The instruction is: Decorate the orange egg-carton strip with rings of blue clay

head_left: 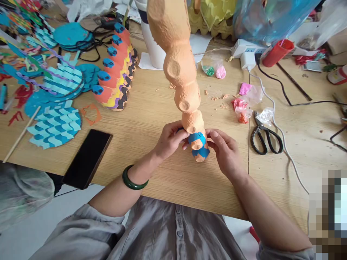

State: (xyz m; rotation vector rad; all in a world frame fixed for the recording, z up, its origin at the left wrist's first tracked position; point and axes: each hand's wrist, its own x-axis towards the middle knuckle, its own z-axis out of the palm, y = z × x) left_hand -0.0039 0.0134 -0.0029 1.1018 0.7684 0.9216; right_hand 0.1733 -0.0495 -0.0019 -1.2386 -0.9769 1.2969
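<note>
While the left hand (170,141) and the right hand (225,153) hold tight to its low end, a long orange tube (176,68) sticks up at a tilt above a wooden table (130,122). The tube is rough and lumpy, like big bumps stacked in a row, and it gets thinner near the hands. Blue patches (197,139) sit on its low end, with orange showing between them. Both hands curl closed around it. I cannot tell if its end touches the table. A green bangle (135,177) sits on the left wrist.
</note>
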